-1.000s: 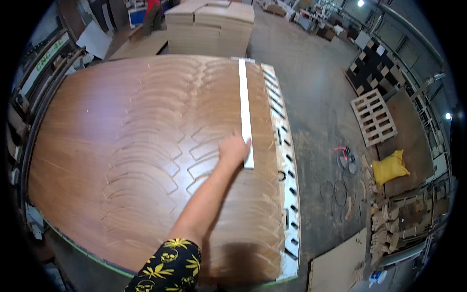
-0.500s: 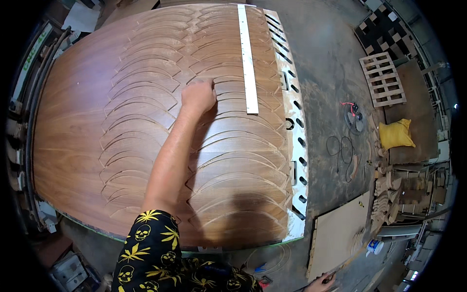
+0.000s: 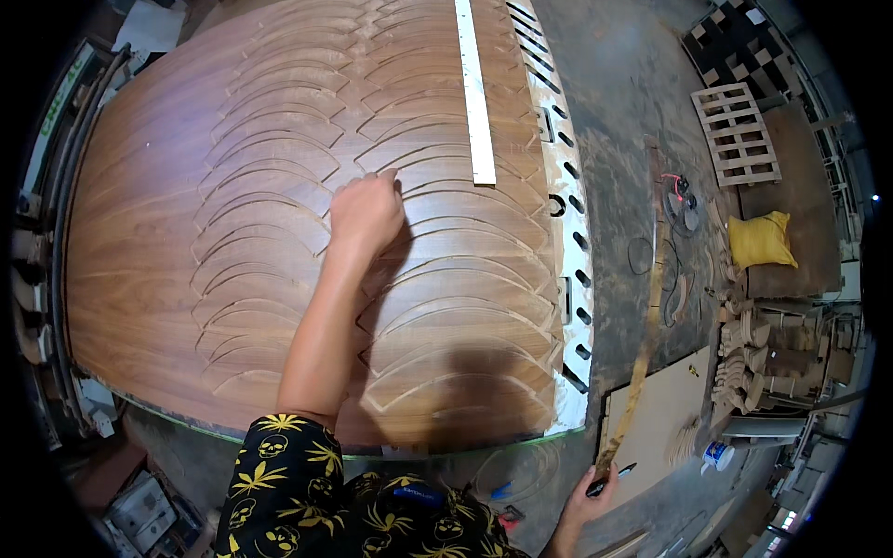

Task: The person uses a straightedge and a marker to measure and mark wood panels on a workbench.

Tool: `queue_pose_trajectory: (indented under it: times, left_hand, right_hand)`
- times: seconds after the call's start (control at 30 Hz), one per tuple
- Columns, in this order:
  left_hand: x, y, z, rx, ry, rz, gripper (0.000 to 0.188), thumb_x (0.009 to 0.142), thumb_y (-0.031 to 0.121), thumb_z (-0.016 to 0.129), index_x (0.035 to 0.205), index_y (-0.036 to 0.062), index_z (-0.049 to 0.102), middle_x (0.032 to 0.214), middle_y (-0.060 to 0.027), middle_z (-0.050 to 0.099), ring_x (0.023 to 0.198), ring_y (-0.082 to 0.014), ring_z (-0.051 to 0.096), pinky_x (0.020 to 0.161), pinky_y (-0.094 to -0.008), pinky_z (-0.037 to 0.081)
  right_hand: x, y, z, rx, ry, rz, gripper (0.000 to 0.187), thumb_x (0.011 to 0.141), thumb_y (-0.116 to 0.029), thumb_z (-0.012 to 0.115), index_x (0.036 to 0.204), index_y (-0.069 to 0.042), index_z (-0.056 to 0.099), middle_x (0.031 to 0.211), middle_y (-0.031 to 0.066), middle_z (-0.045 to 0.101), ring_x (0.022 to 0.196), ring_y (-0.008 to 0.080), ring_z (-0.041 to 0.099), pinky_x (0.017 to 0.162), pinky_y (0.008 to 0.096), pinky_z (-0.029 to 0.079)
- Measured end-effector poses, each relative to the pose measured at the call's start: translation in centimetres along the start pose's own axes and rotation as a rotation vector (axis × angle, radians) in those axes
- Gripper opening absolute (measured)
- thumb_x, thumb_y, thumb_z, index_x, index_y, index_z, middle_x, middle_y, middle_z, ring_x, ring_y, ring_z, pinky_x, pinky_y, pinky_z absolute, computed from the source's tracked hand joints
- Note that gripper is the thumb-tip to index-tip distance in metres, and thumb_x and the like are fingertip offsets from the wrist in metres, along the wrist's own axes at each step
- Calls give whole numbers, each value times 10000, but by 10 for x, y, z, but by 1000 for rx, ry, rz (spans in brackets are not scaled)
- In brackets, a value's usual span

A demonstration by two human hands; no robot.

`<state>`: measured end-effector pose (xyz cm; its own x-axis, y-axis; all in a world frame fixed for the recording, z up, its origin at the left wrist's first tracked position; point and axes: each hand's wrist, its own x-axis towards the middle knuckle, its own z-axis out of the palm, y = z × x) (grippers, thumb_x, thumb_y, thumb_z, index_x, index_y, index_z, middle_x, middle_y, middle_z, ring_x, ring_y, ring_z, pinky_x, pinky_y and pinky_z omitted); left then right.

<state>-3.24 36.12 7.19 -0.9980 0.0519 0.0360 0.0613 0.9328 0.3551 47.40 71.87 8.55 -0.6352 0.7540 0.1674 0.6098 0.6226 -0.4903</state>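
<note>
A large wood-veneer panel (image 3: 139, 260) lies before me, cut with rows of curved, leaf-shaped grooves. On its middle rests my left hand (image 3: 366, 214), fingers curled down at a groove; whatever they hold, if anything, is hidden. Off the panel's right edge, low in the view, my right hand (image 3: 586, 498) grips what looks like a tape measure (image 3: 640, 363), its long yellowish blade stretching up over the floor. A dark pen (image 3: 628, 468) pokes out from the same hand. A white ruler (image 3: 476, 112) lies on the panel, beyond and right of my left hand.
A white slotted strip (image 3: 577, 279) borders the panel's right side. On the floor to the right are a tan board (image 3: 674, 418), a power tool (image 3: 686, 197) with a cable, a yellow sack (image 3: 763, 240), a wooden pallet (image 3: 735, 135) and a white tub (image 3: 717, 455).
My right hand has risen further into view, and the long yellowish blade now shows. My left hand stays curled on the panel, a little nearer to me. The whole view has shifted slightly.
</note>
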Motion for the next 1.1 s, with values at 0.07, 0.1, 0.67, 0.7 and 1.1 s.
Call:
queue_pose_trajectory:
  times: [0.07, 0.1, 0.67, 0.7, 1.1]
  left_hand:
    - [-22, -5, 1, -23, 38, 32, 315, 952, 145, 577, 1205, 53, 741, 1065, -206, 718, 974, -429, 680, 872, -515, 537]
    - [-33, -6, 1, -46, 83, 65, 332, 947, 122, 593, 1238, 51, 736, 1074, -211, 701, 976, -428, 661, 880, -511, 530]
    - [-126, 20, -2, -98, 77, 111, 369, 959, 116, 629, 1317, 60, 697, 1157, -162, 665, 1098, -349, 592, 944, -484, 437]
    - [-128, 21, -6, -93, 87, 113, 369, 959, 116, 629, 1317, 60, 697, 1157, -162, 665, 1098, -349, 592, 944, -484, 437]
    - [-190, 20, -18, -108, 85, 136, 336, 864, 89, 705, 1187, 121, 788, 1029, -182, 703, 988, -379, 652, 870, -491, 510]
  right_hand:
    - [-15, 5, 3, -18, -8, -23, 428, 971, -87, 739, 1351, 68, 617, 1271, 235, 679, 1157, 372, 660, 1036, 439, 504]
    - [-22, 6, 3, -31, -13, -49, 425, 968, -84, 739, 1347, 67, 621, 1267, 240, 682, 1147, 376, 669, 1025, 437, 512]
    - [-103, 20, -1, 157, -474, -268, 428, 882, -91, 793, 1287, -7, 683, 1051, 238, 740, 888, 382, 750, 780, 445, 597]
    - [-102, 13, -1, 166, -470, -273, 428, 882, -91, 793, 1287, -7, 683, 1051, 238, 740, 888, 382, 750, 780, 445, 597]
    - [-115, 13, 9, 252, -596, -93, 465, 964, -197, 735, 1400, -77, 627, 1220, 227, 715, 1118, 445, 694, 928, 481, 560]
